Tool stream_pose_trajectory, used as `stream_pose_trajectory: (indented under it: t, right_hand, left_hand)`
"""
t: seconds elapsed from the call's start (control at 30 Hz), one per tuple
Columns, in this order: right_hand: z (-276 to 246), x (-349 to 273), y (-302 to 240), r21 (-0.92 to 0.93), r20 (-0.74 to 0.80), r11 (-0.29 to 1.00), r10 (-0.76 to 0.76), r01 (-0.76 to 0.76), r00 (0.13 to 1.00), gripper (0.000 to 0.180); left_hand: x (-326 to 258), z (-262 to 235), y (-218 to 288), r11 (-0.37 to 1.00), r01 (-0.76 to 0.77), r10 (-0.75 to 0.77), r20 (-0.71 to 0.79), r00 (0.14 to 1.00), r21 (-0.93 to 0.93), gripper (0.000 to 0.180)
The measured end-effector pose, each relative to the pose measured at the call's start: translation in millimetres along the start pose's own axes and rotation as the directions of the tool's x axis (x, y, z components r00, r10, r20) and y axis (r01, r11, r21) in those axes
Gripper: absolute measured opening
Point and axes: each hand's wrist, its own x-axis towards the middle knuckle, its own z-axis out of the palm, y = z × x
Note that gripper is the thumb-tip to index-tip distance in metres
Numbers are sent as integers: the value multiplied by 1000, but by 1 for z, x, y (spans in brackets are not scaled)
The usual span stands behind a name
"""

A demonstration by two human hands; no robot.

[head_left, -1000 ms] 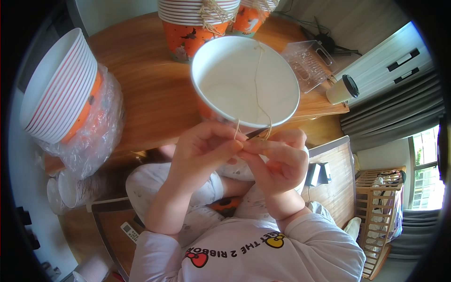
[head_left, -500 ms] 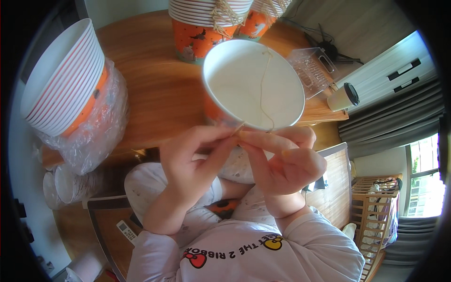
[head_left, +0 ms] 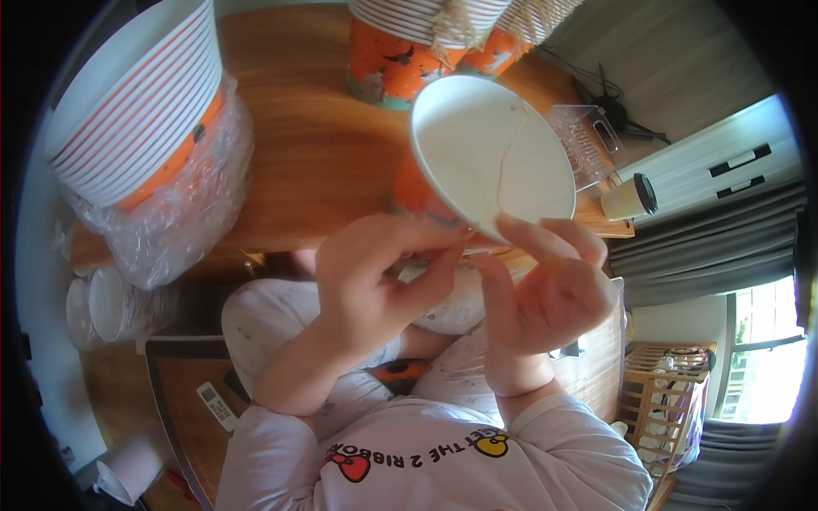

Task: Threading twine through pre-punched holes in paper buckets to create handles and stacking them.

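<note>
A white-lined paper bucket (head_left: 477, 145) with an orange outside tilts toward me over the table edge. A thin piece of twine (head_left: 504, 166) runs down its inside from the far wall toward the near rim. At the near left of that rim, the thumb and index finger of my left hand (head_left: 366, 272) are pinched together on the twine; the exact spot is hidden by the fingers. My right hand (head_left: 550, 285) is just right of it, thumb and index finger apart, the index fingertip by the near rim. Nothing shows between its fingers.
Stacked orange buckets (head_left: 400, 64) with bundled twine (head_left: 456, 30) stand at the back of the wooden table (head_left: 298, 145). Another bucket stack (head_left: 145, 111) in clear plastic is at left. A clear plastic basket (head_left: 588, 149) and a lidded cup (head_left: 629, 198) sit at right.
My right thumb and index finger have parted from their pinch beside the left fingertips. Bucket and hands appear farther right in the view. My left hand stays pinched.
</note>
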Motion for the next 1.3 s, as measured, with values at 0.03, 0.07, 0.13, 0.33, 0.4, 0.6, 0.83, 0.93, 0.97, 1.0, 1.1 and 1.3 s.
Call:
stream_pose_trajectory:
  t: [0.03, 0.07, 0.13, 0.33, 0.4, 0.6, 0.83, 0.93, 0.97, 1.0, 1.1, 1.3]
  right_hand:
    - [0, -1, -4, 46, -78, 998, 36, -32, 996, 25]
    - [-8, -7, 0, -38, 3, 999, -3, 3, 1000, 31]
    - [-9, -11, 4, -60, 28, 998, -23, 25, 999, 30]
    - [-3, -11, 5, -173, 107, 985, 9, 10, 994, 20]
    - [-4, -8, 5, -207, 150, 978, 1, 30, 989, 17]
    - [-6, -7, 7, -213, 141, 976, -19, 49, 990, 21]
    - [-7, -9, 6, -156, 111, 988, 42, -24, 993, 17]
    - [-7, -9, 9, -137, 85, 991, 17, -5, 996, 18]
    - [-8, -9, 9, -144, 77, 989, -9, 20, 997, 19]
    - [-8, -9, 9, -143, 77, 990, -8, 19, 997, 19]
    - [-8, -9, 10, -131, 71, 991, -1, 10, 997, 20]
    - [-8, -10, 9, -146, 79, 989, -3, 15, 997, 22]
  left_hand:
    - [-1, 1, 1, 979, 156, -154, 29, 988, -134, 19]
    - [-2, 0, 2, 915, 307, -297, 77, 952, -261, 17]
    - [-2, -1, 0, 887, 350, -335, 101, 937, -302, 16]
    - [-5, -1, 0, 875, 352, -333, 114, 936, -332, 15]
    - [-5, -1, 0, 875, 344, -328, 106, 939, -341, 14]
    - [-1, 0, -1, 973, 121, -118, 28, 993, -196, 16]
    - [4, -6, 0, 995, -91, 93, 36, 995, -44, 21]
    - [5, -3, 0, 991, -134, 134, -7, 991, 7, 22]
    - [5, -1, 0, 989, -145, 146, -41, 988, 23, 23]
    - [4, -1, 0, 989, -145, 145, -40, 989, 24, 23]
    - [4, -3, 0, 988, -154, 154, -24, 988, 23, 23]
    - [2, -4, 1, 995, -97, 97, 15, 995, -4, 21]
